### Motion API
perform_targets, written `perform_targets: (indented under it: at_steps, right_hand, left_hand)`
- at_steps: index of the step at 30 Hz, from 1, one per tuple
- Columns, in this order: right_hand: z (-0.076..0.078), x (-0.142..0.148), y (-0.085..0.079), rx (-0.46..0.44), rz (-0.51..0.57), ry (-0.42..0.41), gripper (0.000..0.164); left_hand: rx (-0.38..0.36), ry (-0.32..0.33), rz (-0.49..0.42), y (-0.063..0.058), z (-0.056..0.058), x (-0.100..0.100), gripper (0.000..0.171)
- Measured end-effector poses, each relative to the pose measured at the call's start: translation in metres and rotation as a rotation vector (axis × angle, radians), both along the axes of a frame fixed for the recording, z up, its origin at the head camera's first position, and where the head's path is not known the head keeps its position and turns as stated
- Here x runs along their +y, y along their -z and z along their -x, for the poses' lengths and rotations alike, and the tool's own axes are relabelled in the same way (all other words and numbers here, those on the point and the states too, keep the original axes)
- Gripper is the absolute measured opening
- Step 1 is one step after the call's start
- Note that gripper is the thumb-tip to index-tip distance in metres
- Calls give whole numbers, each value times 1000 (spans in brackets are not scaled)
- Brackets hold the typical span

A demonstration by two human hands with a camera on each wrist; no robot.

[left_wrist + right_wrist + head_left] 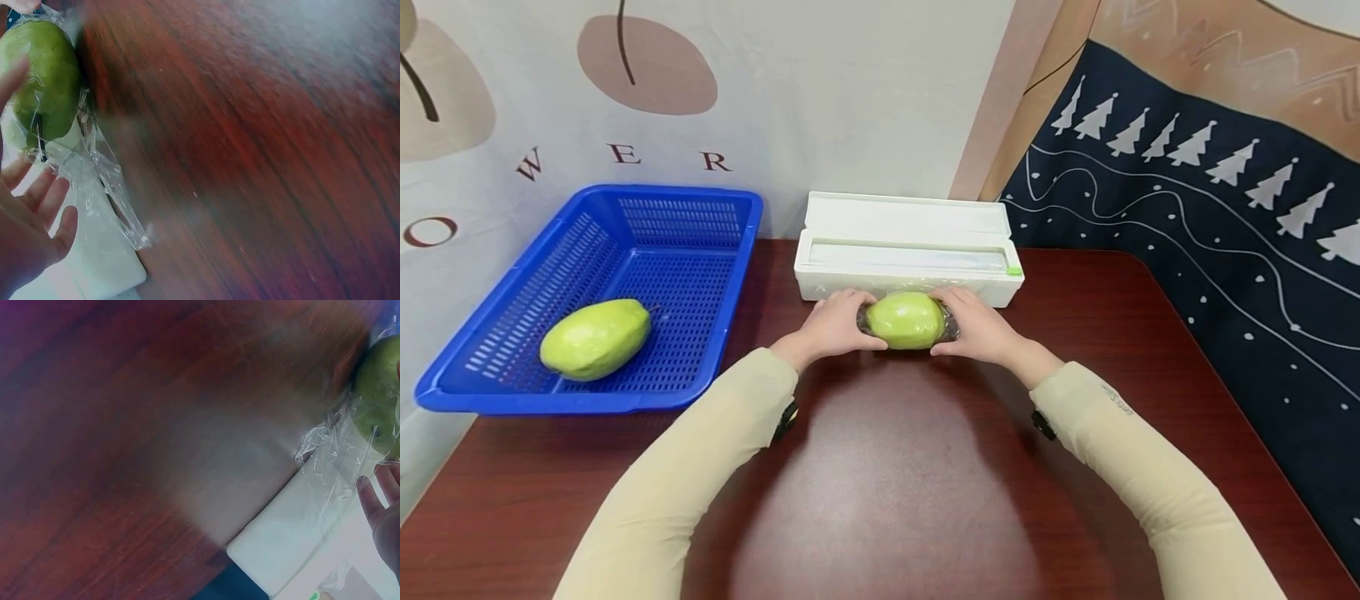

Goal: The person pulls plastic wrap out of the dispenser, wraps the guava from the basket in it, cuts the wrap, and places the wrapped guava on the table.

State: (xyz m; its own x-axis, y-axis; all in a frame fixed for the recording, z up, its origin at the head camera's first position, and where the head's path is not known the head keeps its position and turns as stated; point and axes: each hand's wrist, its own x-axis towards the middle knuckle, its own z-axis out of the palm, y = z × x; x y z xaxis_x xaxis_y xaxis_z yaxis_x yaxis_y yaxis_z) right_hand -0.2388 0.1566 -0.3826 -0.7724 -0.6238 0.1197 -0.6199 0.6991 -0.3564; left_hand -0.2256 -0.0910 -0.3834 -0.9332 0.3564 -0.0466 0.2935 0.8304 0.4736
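Observation:
A green mango [906,320], lying sideways in clear cling film [103,169], is held between both hands at the front of a white cling film box [895,283]. My left hand [838,323] grips its left end, thumb on the near side and fingers on the far side. At the right end my right hand [976,327] holds it the same way. Loose, crumpled film trails from both ends, and the fruit's dark stem shows through it in the left wrist view. In the right wrist view only part of the right hand and fruit appears.
Behind the hands, the box's lid [910,215] stands raised, and a green slider [1014,271] sits at its right front. To the left is a blue plastic basket [741,275] with another green mango [595,339] inside. All stand on a dark red-brown wooden table [887,483].

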Motion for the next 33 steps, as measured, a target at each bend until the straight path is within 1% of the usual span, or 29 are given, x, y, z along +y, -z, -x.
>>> perform_targets:
  at_steps: [5,7,10,13,16,17,19,21,23,24,26,28,30,32,33]
  right_hand:
    - [9,-5,4,-15,0,6,82]
    - [12,-6,5,-27,18,0,81]
    - [15,-6,3,-63,72,-16,78]
    - [18,-6,1,-132,128,-21,75]
    - [22,-6,-2,-244,176,-4,69]
    - [22,-7,-3,-283,181,10,67]
    - [23,-7,-4,-323,173,36,63]
    - [23,-8,-6,-336,162,49,60]
    - [22,-8,-6,-320,142,51,59]
    - [22,-8,-6,-306,133,47,59]
    - [22,-8,-7,-308,130,44,59]
    - [22,-7,-6,-311,133,45,59]
    - [22,-6,-6,-309,137,53,59]
    - [21,-6,-6,-288,120,47,59]
    - [20,-6,-5,-268,94,37,61]
  left_hand:
    - [-5,-10,-1,-1,2,0,69]
    - [-12,-16,-8,-1,3,-2,69]
    - [-35,-25,-12,-1,5,-4,68]
    - [-76,-36,-6,-1,6,-5,67]
    - [-111,-53,19,-1,7,-4,67]
    - [-120,-60,27,-2,7,-3,66]
    - [-130,-64,46,-3,6,-3,66]
    - [-124,-63,68,-5,5,-3,65]
    - [-88,-65,82,-8,5,-4,65]
    - [-65,-72,73,-9,5,-4,64]
    - [-18,-77,18,-9,6,-5,61]
    - [11,-38,-55,-9,6,-4,62]
    - [14,22,-117,-7,6,-3,69]
    - [12,82,-138,-3,6,0,76]
    - [13,97,-129,-1,6,0,78]
